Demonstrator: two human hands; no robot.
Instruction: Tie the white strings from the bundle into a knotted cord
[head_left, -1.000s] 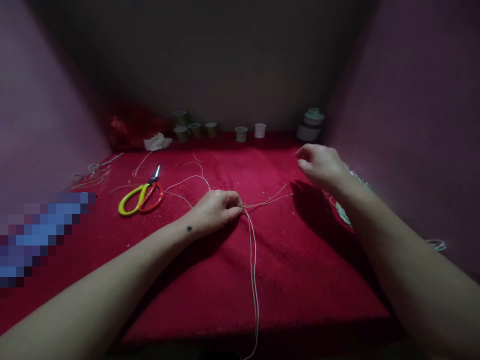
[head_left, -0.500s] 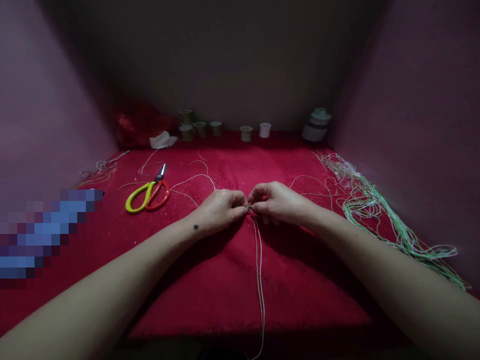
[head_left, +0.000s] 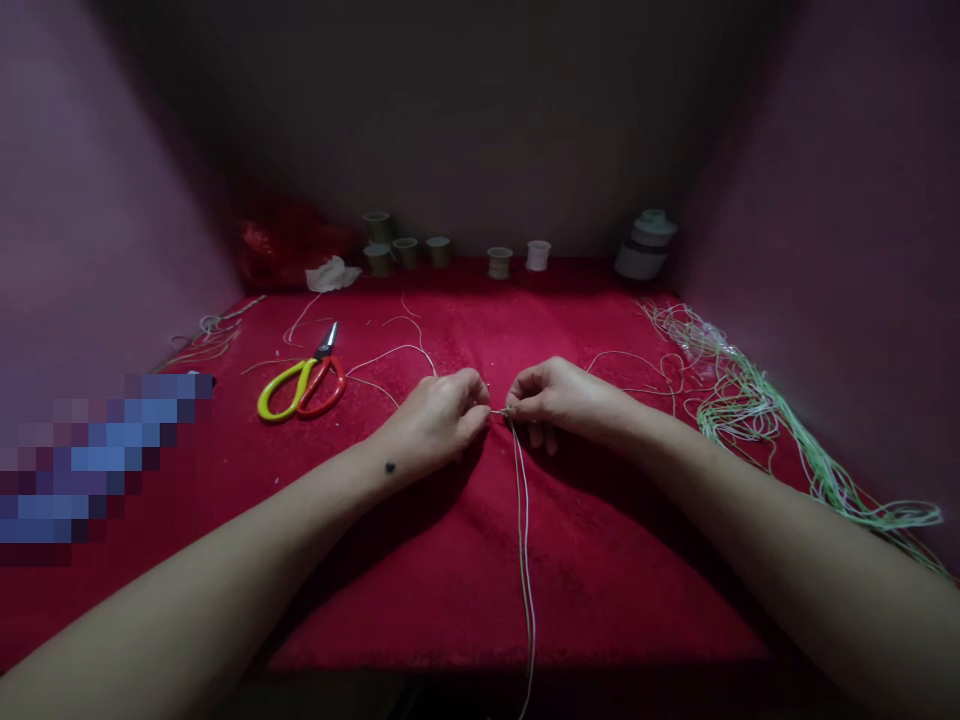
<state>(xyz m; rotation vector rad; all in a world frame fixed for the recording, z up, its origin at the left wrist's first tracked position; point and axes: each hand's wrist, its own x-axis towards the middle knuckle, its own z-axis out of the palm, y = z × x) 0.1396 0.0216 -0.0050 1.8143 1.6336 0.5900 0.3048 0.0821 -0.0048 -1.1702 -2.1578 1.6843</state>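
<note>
Thin cords (head_left: pixel 523 530), one pale and one greenish, hang from between my hands down over the table's front edge. My left hand (head_left: pixel 450 410) is closed in a pinch on a short taut stretch of cord. Close by on the right, my right hand (head_left: pixel 559 400) pinches the same cord at a small knot-like spot, thumb against forefinger. A narrow gap with the cord across it parts the fingertips. Loose cord ends (head_left: pixel 394 352) trail on the cloth behind my left hand. Scissors (head_left: pixel 311 375) with one yellow and one red handle lie to the left.
A bundle of green and white cords (head_left: pixel 795 440) lies at the right. Along the back stand several thread spools (head_left: pixel 499 262) and a white-lidded bottle (head_left: pixel 646 245). A red plastic bag (head_left: pixel 281 245) and crumpled tissue (head_left: pixel 332 273) sit back left. Walls flank the red cloth (head_left: pixel 420 600).
My hands have drawn slightly apart, so a short taut length of cord now shows between the fingertips. The whole view has shifted a little.
</note>
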